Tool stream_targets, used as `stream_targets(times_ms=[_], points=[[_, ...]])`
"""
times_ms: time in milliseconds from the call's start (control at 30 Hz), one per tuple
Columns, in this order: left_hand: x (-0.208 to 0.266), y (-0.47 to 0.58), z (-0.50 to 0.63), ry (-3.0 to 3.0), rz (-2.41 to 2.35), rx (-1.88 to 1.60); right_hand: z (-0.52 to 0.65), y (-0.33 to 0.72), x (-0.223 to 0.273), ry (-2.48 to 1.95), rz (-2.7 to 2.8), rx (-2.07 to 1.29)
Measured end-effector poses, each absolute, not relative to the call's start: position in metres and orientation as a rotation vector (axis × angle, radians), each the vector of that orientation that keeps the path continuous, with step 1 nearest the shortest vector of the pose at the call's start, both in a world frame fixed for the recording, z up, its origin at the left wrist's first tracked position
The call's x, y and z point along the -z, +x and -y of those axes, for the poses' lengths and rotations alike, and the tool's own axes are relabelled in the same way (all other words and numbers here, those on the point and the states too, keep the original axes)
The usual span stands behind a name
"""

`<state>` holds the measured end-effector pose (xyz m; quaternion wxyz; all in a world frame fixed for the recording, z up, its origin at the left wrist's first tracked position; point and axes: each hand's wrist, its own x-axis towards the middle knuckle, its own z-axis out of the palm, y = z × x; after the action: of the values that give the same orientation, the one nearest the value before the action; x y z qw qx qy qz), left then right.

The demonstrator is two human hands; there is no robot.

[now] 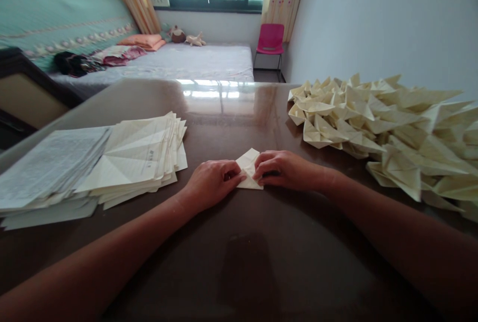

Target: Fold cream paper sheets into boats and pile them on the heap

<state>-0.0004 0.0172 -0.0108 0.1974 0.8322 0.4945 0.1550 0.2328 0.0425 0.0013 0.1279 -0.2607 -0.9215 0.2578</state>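
A small folded sheet of cream paper (251, 182) lies on the brown tabletop between my hands. My left hand (213, 182) pinches its left side with thumb and fingers pressed together. On the opposite side, my right hand (282, 168) has its fingers curled and closed on the paper's right part. Fingers hide both side edges; a pointed top corner and a straight bottom edge show.
A pile of folded paper boats (347, 113) covers the table's right side. At the left are a stack of creased cream sheets (129, 150) and printed paper (52, 162). Beyond the glossy table (231, 108) stand a bed (209, 60) and a pink chair (271, 39).
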Motion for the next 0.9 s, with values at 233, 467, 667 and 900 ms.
stream_targets(times_ms=[233, 467, 667, 900], points=[[0.012, 0.0, -0.019, 2.414, -1.387, -0.404, -0.044, 0.233, 0.0, -0.742, 2.674, -0.773], [0.011, 0.002, -0.02, 2.452, -1.423, -0.326, -0.043, 0.234, 0.0, -0.727, 2.675, -0.756], [0.011, 0.002, -0.021, 2.484, -1.432, -0.298, -0.042, 0.236, -0.004, -0.775, 2.693, -0.701], [0.014, 0.002, -0.018, 2.512, -1.449, -0.325, -0.037, 0.237, -0.018, -0.588, 2.903, -0.591]])
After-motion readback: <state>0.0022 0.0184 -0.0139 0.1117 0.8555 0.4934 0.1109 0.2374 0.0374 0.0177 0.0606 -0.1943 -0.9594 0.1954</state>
